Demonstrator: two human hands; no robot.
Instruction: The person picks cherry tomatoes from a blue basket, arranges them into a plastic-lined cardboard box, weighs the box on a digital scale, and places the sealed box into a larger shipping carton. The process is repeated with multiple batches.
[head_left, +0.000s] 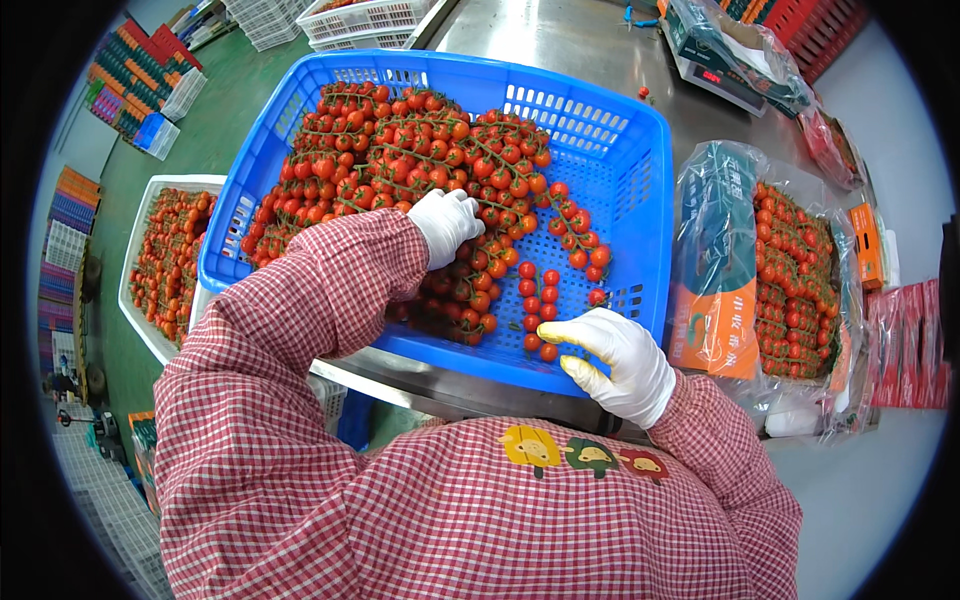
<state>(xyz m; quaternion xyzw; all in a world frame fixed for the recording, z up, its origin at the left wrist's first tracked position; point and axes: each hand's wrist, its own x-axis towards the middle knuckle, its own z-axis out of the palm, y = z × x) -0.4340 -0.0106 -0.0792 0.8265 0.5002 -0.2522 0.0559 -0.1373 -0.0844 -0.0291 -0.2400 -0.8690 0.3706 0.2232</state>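
A blue plastic basket (480, 64) stands before me, its left and middle heaped with cherry tomatoes on the vine (420, 150). My left hand (445, 225), in a white glove, rests on the heap with fingers bent; whether it grips a truss is hidden. My right hand (615, 360), in a white glove with yellow-stained fingertips, is over the basket's near right edge, thumb and forefinger apart. Just left of those fingertips lies a short truss of tomatoes (540, 307) on the basket floor. Another truss (577, 225) lies farther back on the right.
Right of the basket, a plastic-lined carton (712, 300) holds tomato trusses. A scale (724, 86) bears another carton behind it. A white crate (150, 184) of tomatoes stands left. Blue-handled snips (641, 23) and a loose tomato (643, 91) lie on the steel table (480, 34).
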